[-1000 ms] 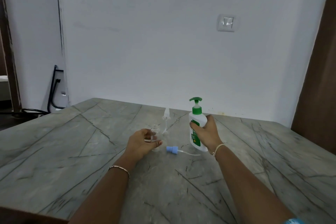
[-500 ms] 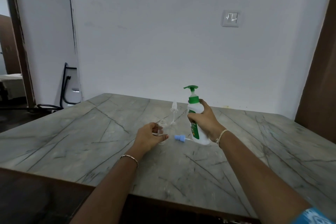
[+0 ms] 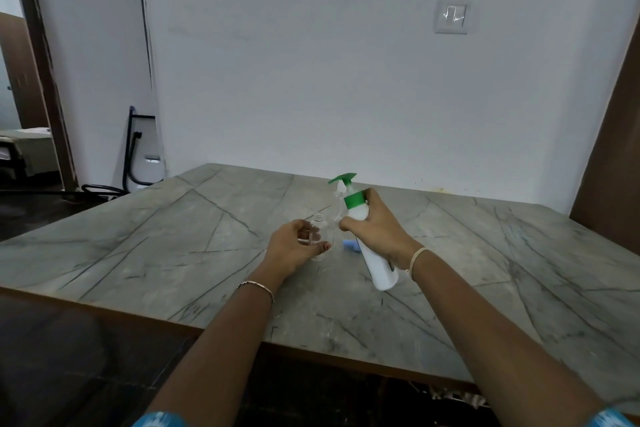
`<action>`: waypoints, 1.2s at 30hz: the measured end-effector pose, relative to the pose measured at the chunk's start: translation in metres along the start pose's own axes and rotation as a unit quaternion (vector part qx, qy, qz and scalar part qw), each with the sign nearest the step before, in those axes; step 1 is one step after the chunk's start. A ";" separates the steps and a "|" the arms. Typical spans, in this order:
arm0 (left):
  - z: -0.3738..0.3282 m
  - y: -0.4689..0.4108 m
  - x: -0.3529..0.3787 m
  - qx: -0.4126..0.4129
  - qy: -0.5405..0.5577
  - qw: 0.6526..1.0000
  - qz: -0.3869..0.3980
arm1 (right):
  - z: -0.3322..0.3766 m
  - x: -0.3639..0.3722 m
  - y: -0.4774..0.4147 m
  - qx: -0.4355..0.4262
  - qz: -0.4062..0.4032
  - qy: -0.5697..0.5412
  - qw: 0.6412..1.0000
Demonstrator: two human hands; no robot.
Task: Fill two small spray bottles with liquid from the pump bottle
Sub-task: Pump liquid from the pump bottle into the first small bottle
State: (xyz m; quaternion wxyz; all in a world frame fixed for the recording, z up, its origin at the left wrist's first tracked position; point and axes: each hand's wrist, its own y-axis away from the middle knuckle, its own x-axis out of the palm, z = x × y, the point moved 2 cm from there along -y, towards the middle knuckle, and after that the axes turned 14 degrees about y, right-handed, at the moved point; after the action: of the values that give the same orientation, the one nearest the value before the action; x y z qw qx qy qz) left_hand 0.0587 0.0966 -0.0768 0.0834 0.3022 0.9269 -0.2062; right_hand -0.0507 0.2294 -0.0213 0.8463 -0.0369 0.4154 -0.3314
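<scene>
My right hand (image 3: 377,230) grips the white pump bottle (image 3: 379,269) with a green pump head, lifted off the table and tilted so its nozzle points left over the small bottle. My left hand (image 3: 296,248) holds a small clear spray bottle (image 3: 319,224), uncapped and upright on the marble table (image 3: 173,246). A second small clear spray bottle (image 3: 338,199) stands behind, partly hidden by the pump head. A blue spray cap (image 3: 349,244) lies on the table between my hands, partly covered by the pump bottle.
The table's near edge (image 3: 138,314) runs across the lower part of the view above a dark floor. A white wall with a switch plate (image 3: 452,17) stands behind. A black-framed object (image 3: 140,149) leans at the back left, a brown door (image 3: 616,149) at the right.
My right hand has lifted the pump bottle off the table and tilted its nozzle toward the small bottle. My left hand keeps its hold. The camera has pulled back.
</scene>
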 end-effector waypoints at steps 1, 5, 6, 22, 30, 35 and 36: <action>0.001 0.000 0.000 -0.001 0.004 1.000 0.001 | 0.000 0.000 -0.002 -0.018 -0.008 0.030 0.999; 0.001 -0.001 0.000 0.001 0.012 1.000 0.005 | -0.004 0.004 -0.006 -0.102 0.028 0.164 0.981; 0.002 -0.001 0.000 -0.001 0.015 1.000 0.006 | -0.005 0.005 -0.005 -0.119 0.034 0.190 0.974; 0.001 -0.002 0.000 -0.008 0.079 0.997 0.023 | -0.006 0.005 -0.010 -0.182 0.024 0.341 0.922; 0.000 -0.004 -0.001 -0.036 0.161 0.986 0.020 | -0.006 0.004 -0.016 -0.201 0.013 0.338 0.919; -0.004 -0.003 -0.004 -0.071 0.217 0.973 0.039 | -0.008 0.007 -0.020 -0.209 0.002 0.322 0.923; -0.004 -0.003 -0.004 -0.075 0.222 0.971 0.045 | -0.009 0.008 -0.020 -0.209 0.001 0.321 0.924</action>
State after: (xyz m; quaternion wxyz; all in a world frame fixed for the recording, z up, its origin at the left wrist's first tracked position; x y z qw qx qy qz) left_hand 0.0601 0.0939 -0.0711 -0.0930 0.3750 0.9204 -0.0601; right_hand -0.0642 0.2109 -0.0255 0.6412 -0.1048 0.7244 -0.2303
